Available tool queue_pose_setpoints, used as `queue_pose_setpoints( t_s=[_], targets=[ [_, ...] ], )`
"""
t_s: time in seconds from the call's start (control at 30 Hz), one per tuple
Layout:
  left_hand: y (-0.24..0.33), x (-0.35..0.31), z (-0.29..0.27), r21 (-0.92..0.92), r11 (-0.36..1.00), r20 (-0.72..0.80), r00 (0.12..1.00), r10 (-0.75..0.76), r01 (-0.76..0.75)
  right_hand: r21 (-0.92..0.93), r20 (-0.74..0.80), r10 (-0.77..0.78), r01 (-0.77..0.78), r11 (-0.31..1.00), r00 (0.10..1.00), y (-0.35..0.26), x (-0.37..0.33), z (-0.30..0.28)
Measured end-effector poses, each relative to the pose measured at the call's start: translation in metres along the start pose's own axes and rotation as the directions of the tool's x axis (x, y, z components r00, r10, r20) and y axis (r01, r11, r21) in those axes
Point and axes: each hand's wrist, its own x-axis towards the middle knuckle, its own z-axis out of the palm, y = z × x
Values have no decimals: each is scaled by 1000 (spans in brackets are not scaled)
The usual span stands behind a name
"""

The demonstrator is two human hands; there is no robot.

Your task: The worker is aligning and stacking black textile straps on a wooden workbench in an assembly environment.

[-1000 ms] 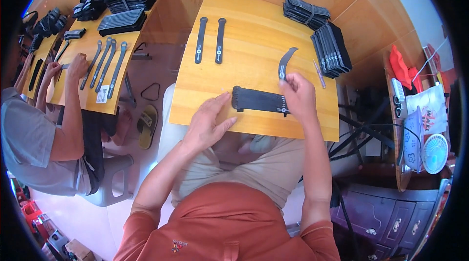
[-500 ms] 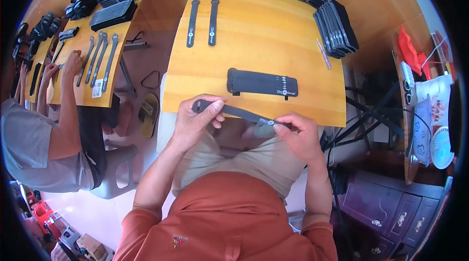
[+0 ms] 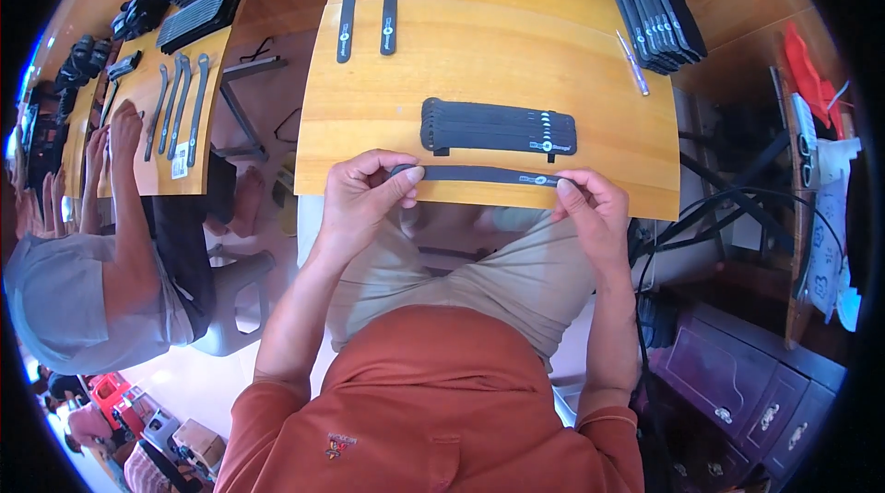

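Observation:
A dark grey strap (image 3: 484,176) is stretched level between my two hands at the near edge of the wooden table (image 3: 479,32). My left hand (image 3: 369,193) pinches its wider rounded end, thumb on top. The other end, beside a small printed mark, is pinched by my right hand (image 3: 595,207). Just beyond the strap lies a row of overlapping straps (image 3: 489,127), with two small black tabs sticking out below it. Two single straps (image 3: 347,18) lie lengthwise at the far left of the table.
Bundled straps (image 3: 656,13) are stacked at the far right, with a thin pen-like tool (image 3: 632,62) beside them. On the left, a co-worker in a grey shirt (image 3: 69,295) sits at another table (image 3: 147,175) holding straps and stacks. A dark cabinet (image 3: 728,382) stands at lower right.
The strap, tilted down to the right before, is now level and pulled straight, closer to the overlapping row. My right hand has moved up and to the right. The whole view has shifted slightly.

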Motion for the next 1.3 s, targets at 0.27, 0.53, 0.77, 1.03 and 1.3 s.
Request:
queue_pose_setpoints(
  t_s=[0.27,0.53,0.77,1.03,1.3],
  targets=[
    [7,15,10,130,989,-24,998,-63,66,-115,-202,-67,44,992,977,13,13,-6],
    [8,31,9,292,945,-59,989,-135,146,-342,-236,-158,71,937,959,12,24,-7],
    [7,36,13,244,954,-92,984,-155,173,-384,-269,-205,91,919,941,17,28,-5],
    [11,40,16,367,914,-102,984,-145,172,-401,-269,-207,86,912,941,14,30,-5],
    [13,42,20,384,899,-152,975,-164,211,-450,-271,-225,84,889,936,15,33,-6]
  ],
)
